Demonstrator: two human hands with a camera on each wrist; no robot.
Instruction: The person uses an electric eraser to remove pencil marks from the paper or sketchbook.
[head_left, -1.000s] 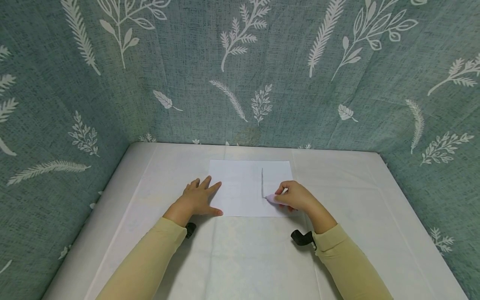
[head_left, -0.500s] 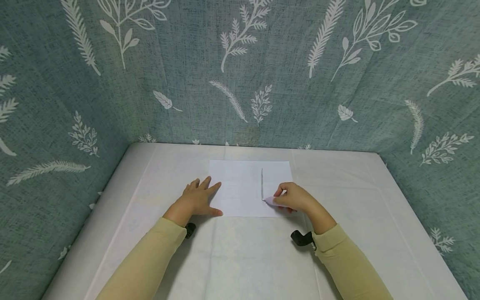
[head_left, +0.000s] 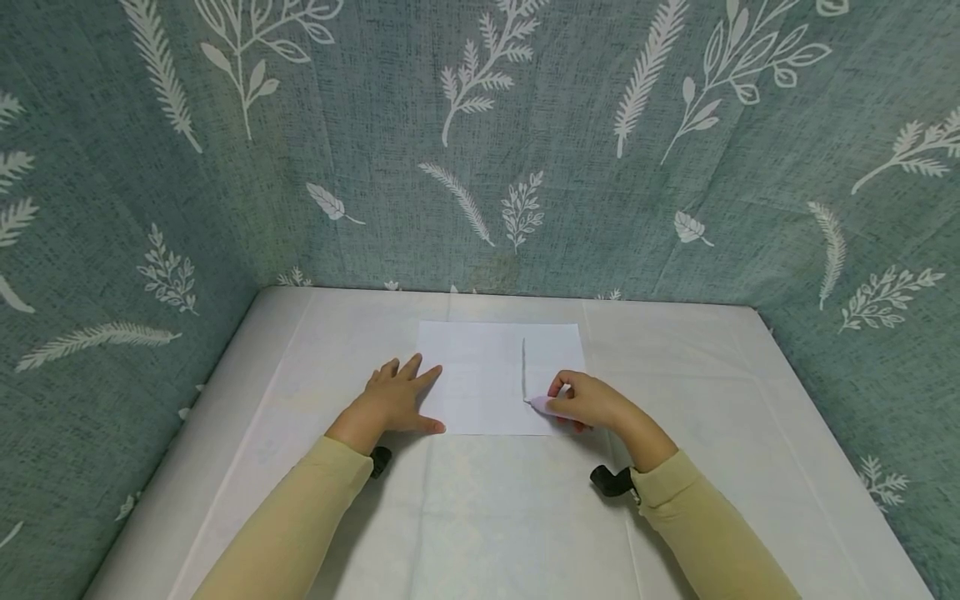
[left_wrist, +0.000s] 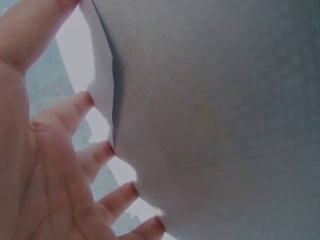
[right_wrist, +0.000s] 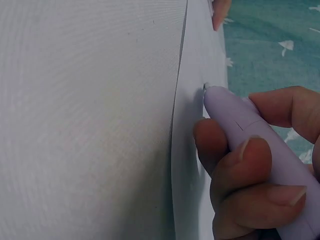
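Observation:
A white paper sheet [head_left: 476,379] lies flat on the white-covered table. My left hand [head_left: 393,398] rests with spread fingers at its left edge, thumb and index finger on the sheet; in the left wrist view the fingertips [left_wrist: 86,99] press on paper and cloth. My right hand [head_left: 592,402] pinches a lavender pen-shaped tool [right_wrist: 257,132] between thumb and curled fingers, tilted low. Its small dark metallic tip is at the paper. A grey, straight, slit-like line [head_left: 523,367] runs down the sheet's right half and ends beside the tip. The tool's rear is hidden by the hand.
A white cloth [head_left: 480,517] covers the table around the sheet. Behind and at both sides hangs a green curtain [head_left: 360,150] with white leaf prints. Black wrist devices [head_left: 611,481] sit below both cuffs.
The tool's tip has shifted slightly toward me and the grey line reaches a little lower. The right wrist has moved slightly right and nearer; the left hand keeps its place.

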